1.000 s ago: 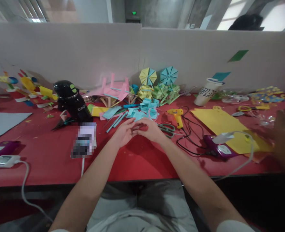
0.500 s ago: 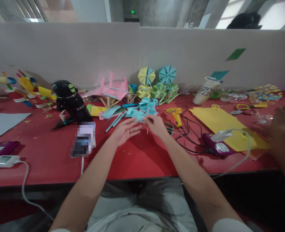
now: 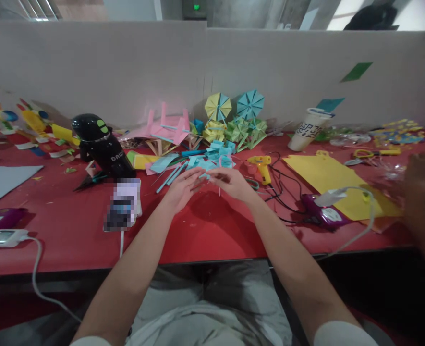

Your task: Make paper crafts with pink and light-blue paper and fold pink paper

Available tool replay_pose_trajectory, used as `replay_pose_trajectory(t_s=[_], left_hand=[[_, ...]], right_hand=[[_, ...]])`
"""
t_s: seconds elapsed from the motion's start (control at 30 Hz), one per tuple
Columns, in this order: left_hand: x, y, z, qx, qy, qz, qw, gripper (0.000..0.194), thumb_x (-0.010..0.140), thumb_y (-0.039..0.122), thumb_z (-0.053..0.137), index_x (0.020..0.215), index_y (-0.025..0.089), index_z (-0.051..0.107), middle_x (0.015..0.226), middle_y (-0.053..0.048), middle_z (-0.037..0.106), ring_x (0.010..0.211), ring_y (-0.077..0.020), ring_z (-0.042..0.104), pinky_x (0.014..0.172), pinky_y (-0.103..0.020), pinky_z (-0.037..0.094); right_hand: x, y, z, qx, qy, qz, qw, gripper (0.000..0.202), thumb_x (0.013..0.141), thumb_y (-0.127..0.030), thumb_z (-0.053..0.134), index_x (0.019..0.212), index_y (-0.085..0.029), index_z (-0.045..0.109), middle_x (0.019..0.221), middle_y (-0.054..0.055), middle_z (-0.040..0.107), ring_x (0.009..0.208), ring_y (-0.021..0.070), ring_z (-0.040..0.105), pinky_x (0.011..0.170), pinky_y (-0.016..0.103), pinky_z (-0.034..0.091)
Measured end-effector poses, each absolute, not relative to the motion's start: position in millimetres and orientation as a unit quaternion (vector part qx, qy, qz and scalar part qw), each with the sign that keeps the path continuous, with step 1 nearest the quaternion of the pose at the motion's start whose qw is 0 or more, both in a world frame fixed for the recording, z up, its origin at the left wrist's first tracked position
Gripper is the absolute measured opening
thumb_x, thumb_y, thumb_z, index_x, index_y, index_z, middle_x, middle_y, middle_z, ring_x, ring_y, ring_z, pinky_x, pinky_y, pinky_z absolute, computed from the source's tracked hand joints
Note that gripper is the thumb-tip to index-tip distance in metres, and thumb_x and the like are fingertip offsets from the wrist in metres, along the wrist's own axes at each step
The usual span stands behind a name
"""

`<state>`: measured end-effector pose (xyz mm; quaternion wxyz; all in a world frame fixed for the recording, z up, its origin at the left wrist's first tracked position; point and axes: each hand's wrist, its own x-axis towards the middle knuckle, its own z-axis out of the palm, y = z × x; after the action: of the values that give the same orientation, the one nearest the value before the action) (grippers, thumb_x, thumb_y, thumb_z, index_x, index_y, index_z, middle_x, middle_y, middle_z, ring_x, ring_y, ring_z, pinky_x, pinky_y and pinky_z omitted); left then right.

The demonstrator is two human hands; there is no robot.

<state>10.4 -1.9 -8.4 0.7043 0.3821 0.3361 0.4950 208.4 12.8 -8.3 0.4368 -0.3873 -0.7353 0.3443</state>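
Observation:
My left hand [image 3: 186,188] and my right hand [image 3: 230,182] meet above the red table, fingertips close together. Between them is a small light-blue paper piece [image 3: 205,176], pinched by both hands; its shape is too small to tell. Just behind lies a pile of light-blue paper pieces [image 3: 217,154]. Rolled blue paper sticks [image 3: 172,177] lie beyond my left hand. A yellow glue gun [image 3: 261,168] rests to the right of my right hand, with scissors handles [image 3: 251,183] partly hidden beside it.
A black bottle [image 3: 104,146] and a phone [image 3: 123,204] are on the left. Folded paper umbrellas [image 3: 250,105] stand at the back. On the right are a cup [image 3: 308,129], yellow sheets [image 3: 327,185], a purple power strip [image 3: 323,211] with cables, and another person's blurred hand [image 3: 423,202].
My fingertips have come together around the small blue piece, and my left hand has turned inward. The view has tilted slightly downward.

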Motion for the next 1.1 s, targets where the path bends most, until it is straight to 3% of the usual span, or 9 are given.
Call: replay_pose_trajectory(t_s=[0.1, 0.27, 0.37, 0.63, 0.8, 0.87, 0.93, 1.03, 1.1], left_hand=[[9, -4, -6, 0.376, 0.302, 0.5, 0.72, 0.03, 0.088, 0.029, 0.06, 0.116, 0.019, 0.064, 0.143, -0.012, 0.055, 0.119, -0.0231, 0.063, 0.107, -0.042, 0.045], [9, -6, -1, 0.376, 0.277, 0.483, 0.74, 0.035, 0.092, 0.035, 0.05, 0.122, 0.021, 0.062, 0.145, -0.01, 0.054, 0.127, -0.0262, 0.057, 0.107, -0.042, 0.045], [10, -7, 0, 0.381, 0.262, 0.47, 0.752, 0.037, 0.093, 0.039, 0.049, 0.123, 0.021, 0.062, 0.145, -0.01, 0.055, 0.129, -0.0276, 0.055, 0.105, -0.043, 0.046], [6, -9, 4, 0.378, 0.253, 0.484, 0.748, 0.044, 0.092, 0.048, 0.048, 0.125, 0.021, 0.06, 0.147, -0.012, 0.052, 0.14, -0.0314, 0.043, 0.106, -0.059, 0.042], [7, -7, 2, 0.386, 0.276, 0.492, 0.73, 0.043, 0.091, 0.048, 0.05, 0.121, 0.02, 0.061, 0.145, -0.012, 0.054, 0.134, -0.0303, 0.05, 0.102, -0.052, 0.047], [9, -4, -2, 0.385, 0.329, 0.502, 0.701, 0.038, 0.088, 0.045, 0.056, 0.114, 0.019, 0.064, 0.135, -0.013, 0.062, 0.122, -0.0273, 0.06, 0.096, -0.044, 0.052], [10, 1, -9, 0.393, 0.408, 0.518, 0.641, 0.033, 0.082, 0.04, 0.064, 0.104, 0.017, 0.066, 0.11, -0.012, 0.073, 0.102, -0.0236, 0.069, 0.088, -0.037, 0.053], [11, 7, -20, 0.445, 0.492, 0.545, 0.513, 0.027, 0.079, 0.039, 0.067, 0.091, 0.015, 0.069, 0.062, -0.004, 0.067, 0.077, -0.0209, 0.07, 0.084, -0.035, 0.052], [11, 9, -24, 0.488, 0.492, 0.554, 0.461, 0.024, 0.08, 0.034, 0.066, 0.093, 0.015, 0.07, 0.064, -0.003, 0.068, 0.081, -0.021, 0.071, 0.088, -0.036, 0.051]], right_hand=[[206, 15, -12, -0.408, -0.736, 0.334, 0.424, 0.039, 0.072, -0.057, 0.074, 0.083, -0.02, 0.067, 0.075, 0.003, 0.065, 0.066, 0.0145, 0.057, 0.062, 0.029, 0.047], [202, 14, -17, -0.402, -0.737, 0.407, 0.36, 0.038, 0.077, -0.055, 0.069, 0.081, -0.017, 0.071, 0.067, 0.001, 0.063, 0.058, 0.0115, 0.051, 0.055, 0.026, 0.039], [195, 13, -19, -0.411, -0.708, 0.447, 0.361, 0.039, 0.072, -0.056, 0.072, 0.075, -0.016, 0.072, 0.062, 0.0, 0.062, 0.056, 0.0105, 0.048, 0.055, 0.026, 0.037], [206, 24, -24, -0.458, -0.587, 0.469, 0.475, 0.044, 0.066, -0.06, 0.075, 0.057, -0.02, 0.06, 0.055, 0.001, 0.056, 0.052, 0.0115, 0.047, 0.051, 0.028, 0.038], [219, 33, -21, -0.492, -0.522, 0.407, 0.566, 0.049, 0.075, -0.063, 0.066, 0.055, -0.023, 0.047, 0.045, -0.004, 0.038, 0.042, 0.0098, 0.037, 0.041, 0.026, 0.028], [224, 34, -18, -0.502, -0.491, 0.378, 0.603, 0.05, 0.077, -0.062, 0.065, 0.054, -0.023, 0.044, 0.043, -0.005, 0.033, 0.039, 0.0089, 0.032, 0.039, 0.026, 0.024], [230, 32, -14, -0.509, -0.475, 0.334, 0.635, 0.051, 0.079, -0.062, 0.064, 0.053, -0.022, 0.046, 0.042, -0.006, 0.033, 0.039, 0.0083, 0.031, 0.039, 0.025, 0.023], [238, 29, -9, -0.499, -0.507, 0.287, 0.642, 0.047, 0.08, -0.061, 0.063, 0.059, -0.019, 0.06, 0.046, -0.003, 0.045, 0.043, 0.0093, 0.04, 0.043, 0.025, 0.031], [240, 25, -8, -0.484, -0.552, 0.279, 0.619, 0.041, 0.078, -0.059, 0.067, 0.067, -0.019, 0.067, 0.057, 0.0, 0.058, 0.05, 0.0103, 0.048, 0.048, 0.024, 0.038]])
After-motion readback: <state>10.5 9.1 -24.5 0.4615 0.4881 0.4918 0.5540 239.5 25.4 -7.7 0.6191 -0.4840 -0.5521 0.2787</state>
